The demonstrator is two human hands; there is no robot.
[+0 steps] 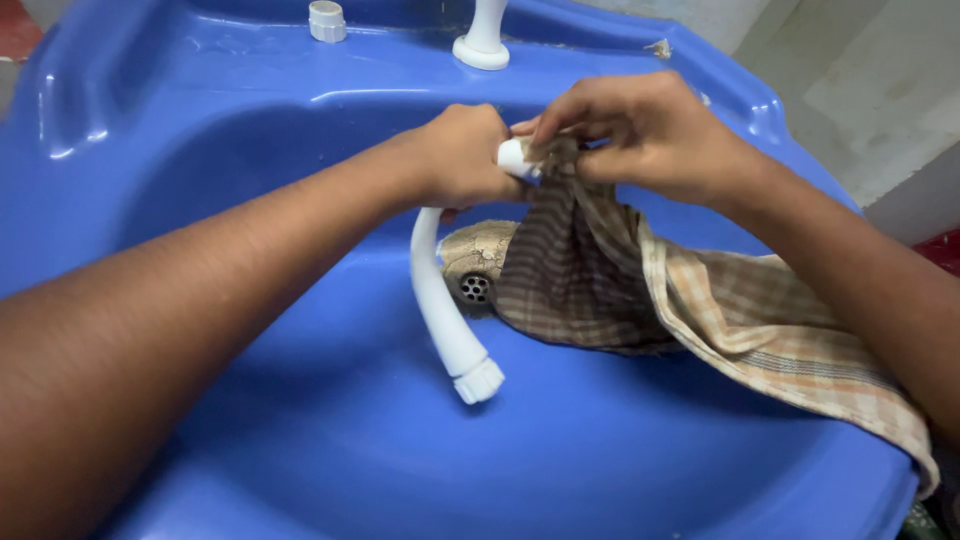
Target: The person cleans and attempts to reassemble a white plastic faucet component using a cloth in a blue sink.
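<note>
Left hand (462, 155) clamped on curved white spout (440, 310), right hand (640, 130) pinching checked cloth (640, 280) onto its end just beside; wiping apparently midway, lower length untouched.

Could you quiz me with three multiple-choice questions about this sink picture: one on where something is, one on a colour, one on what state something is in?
1. Where does the loose ribbed end of the white curved pipe lie?
A. inside the basin
B. on the floor
C. on the rim

2. What colour is the sink?
A. white
B. blue
C. green

3. What is the left hand doing?
A. resting open
B. gripping the pipe's upper end
C. turning a tap

Answers: 1 A, the ribbed end rests in the bowl near the drain. 2 B, the whole basin is blue. 3 B, its fingers close around the pipe while the right hand presses the checked cloth to its mouth.
</note>
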